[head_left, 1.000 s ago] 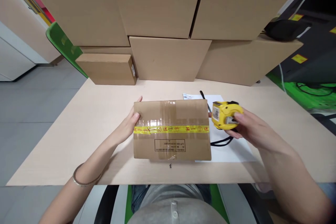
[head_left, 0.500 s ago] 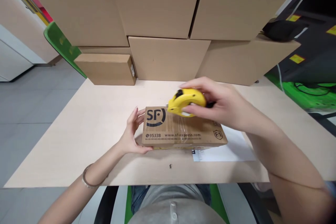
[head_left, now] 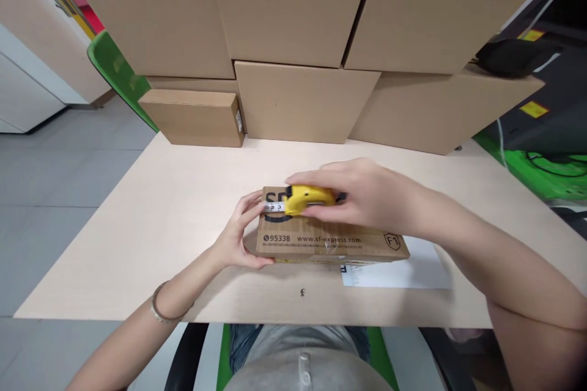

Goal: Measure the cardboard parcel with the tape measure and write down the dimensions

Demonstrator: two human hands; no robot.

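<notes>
A brown cardboard box point(head_left: 373, 249) with black SF print lies flat on the table in front of me. My left hand point(head_left: 235, 239) grips its left end, thumb at the near lower edge and fingers by the far corner. In my right hand point(head_left: 369, 192) is a yellow tape measure point(head_left: 302, 201), held low over the box top. A short length of white blade point(head_left: 276, 207) sticks out leftward across the logo. Its tip meets my left fingertips at the box's left edge. My right hand hides part of the box's far right side.
A white paper sheet point(head_left: 413, 278) lies partly under the box's right end. Large cardboard boxes point(head_left: 302, 104) stack up along the table's back point(head_left: 192, 195). One smaller closed box point(head_left: 192, 119) stands at back left, near a green chair back point(head_left: 121, 79).
The tape measure has come down and slightly left onto the box. Its blade now shows, drawn out a little, with my left fingers at its end. The view has shifted slightly.
</notes>
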